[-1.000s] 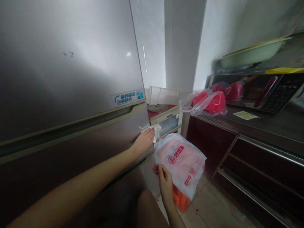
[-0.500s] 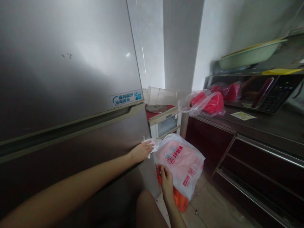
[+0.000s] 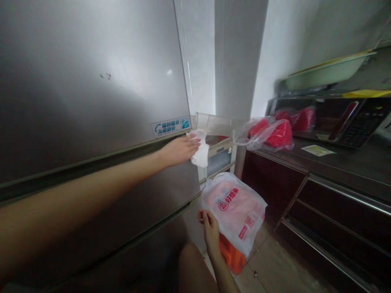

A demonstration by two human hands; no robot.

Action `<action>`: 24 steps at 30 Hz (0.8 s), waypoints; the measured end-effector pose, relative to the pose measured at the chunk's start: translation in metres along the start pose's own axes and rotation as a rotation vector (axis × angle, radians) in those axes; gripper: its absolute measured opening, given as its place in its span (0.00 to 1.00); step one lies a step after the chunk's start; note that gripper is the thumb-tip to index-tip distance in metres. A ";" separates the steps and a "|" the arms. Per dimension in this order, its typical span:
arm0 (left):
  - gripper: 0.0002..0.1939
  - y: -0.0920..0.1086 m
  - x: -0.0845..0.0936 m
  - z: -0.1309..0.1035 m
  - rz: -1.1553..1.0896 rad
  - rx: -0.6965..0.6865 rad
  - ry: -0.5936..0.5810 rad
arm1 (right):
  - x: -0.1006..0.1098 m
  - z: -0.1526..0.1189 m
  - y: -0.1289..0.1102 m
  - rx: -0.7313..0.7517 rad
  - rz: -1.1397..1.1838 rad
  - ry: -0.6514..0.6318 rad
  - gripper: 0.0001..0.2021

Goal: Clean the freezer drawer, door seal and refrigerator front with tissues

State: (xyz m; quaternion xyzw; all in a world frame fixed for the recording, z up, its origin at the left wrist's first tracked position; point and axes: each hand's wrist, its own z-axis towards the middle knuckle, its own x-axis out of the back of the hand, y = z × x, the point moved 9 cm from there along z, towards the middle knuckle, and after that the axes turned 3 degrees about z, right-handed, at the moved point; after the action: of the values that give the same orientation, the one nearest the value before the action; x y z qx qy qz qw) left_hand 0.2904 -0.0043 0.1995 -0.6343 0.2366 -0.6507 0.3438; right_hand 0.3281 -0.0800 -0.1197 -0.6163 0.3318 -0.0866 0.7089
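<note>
My left hand (image 3: 179, 150) presses a thin white cloth (image 3: 200, 151) to the right edge of the grey refrigerator (image 3: 122, 81), at the gap between its upper and lower doors. Part of the cloth hangs out past that edge. The fingers lie over the cloth, which covers part of the stove-like appliance behind. Lower down, my right hand (image 3: 209, 223) is loosely curled in front of the white plastic bag (image 3: 236, 207) with red print. Nothing shows between its fingers. My bent knee (image 3: 195, 266) is close by.
An orange object (image 3: 232, 254) is under the plastic bag on the tiled floor (image 3: 275, 260). A white appliance (image 3: 218, 160) stands behind the refrigerator. On the right counter are red things in clear plastic (image 3: 275, 132), a card (image 3: 317, 150) and a microwave (image 3: 345, 122) below a pale green basin (image 3: 326, 75).
My left hand has moved the cloth up along the refrigerator's edge, from the lower door to the gap between doors. My right hand stays curled near the bag. The view has shifted slightly.
</note>
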 end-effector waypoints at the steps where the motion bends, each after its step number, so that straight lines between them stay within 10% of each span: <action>1: 0.18 -0.009 0.010 0.001 0.059 0.037 0.032 | -0.003 0.000 0.000 -0.002 0.002 -0.007 0.24; 6: 0.20 -0.016 0.027 -0.001 0.183 0.139 0.130 | -0.011 -0.003 0.003 -0.012 0.023 -0.034 0.23; 18: 0.15 0.128 -0.104 -0.028 -0.117 -0.074 0.053 | -0.001 -0.005 0.012 -0.023 0.036 -0.009 0.24; 24: 0.14 0.178 -0.139 -0.063 -0.192 -0.147 0.050 | 0.005 -0.005 0.020 -0.030 0.041 -0.009 0.25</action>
State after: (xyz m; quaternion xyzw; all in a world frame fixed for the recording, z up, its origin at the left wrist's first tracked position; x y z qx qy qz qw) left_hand 0.2487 -0.0241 -0.0301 -0.6611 0.2304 -0.6771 0.2267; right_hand 0.3234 -0.0820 -0.1400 -0.6203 0.3425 -0.0645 0.7026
